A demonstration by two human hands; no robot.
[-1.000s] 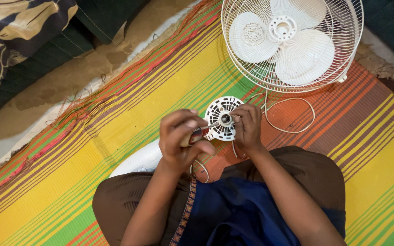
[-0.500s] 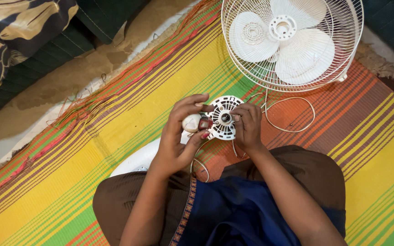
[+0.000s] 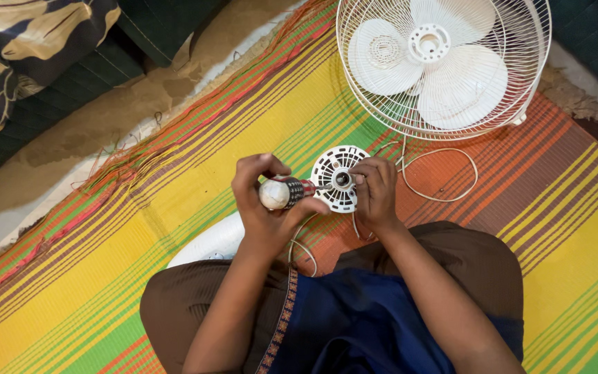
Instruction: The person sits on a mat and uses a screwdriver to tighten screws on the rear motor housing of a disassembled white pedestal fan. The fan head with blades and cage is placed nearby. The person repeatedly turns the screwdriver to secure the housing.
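My left hand (image 3: 263,208) grips a screwdriver (image 3: 284,192) with a rounded, pale-ended handle, its tip pointing right into a round white slotted fan motor housing (image 3: 333,176). My right hand (image 3: 376,192) holds that housing by its right side, fingers near its dark centre hub. Both hands are raised just above my lap, over a striped mat (image 3: 140,228). A thin white cord (image 3: 437,173) loops from the housing out to the right.
A white fan head (image 3: 444,62) with wire guard and blades lies flat at the upper right. A white curved part (image 3: 205,242) shows beside my left knee. A dark patterned cushion (image 3: 29,55) lies at the upper left, past bare floor (image 3: 91,131).
My left hand has turned and opened out from the housing, so the screwdriver handle now shows clearly. The right hand stays on the housing.
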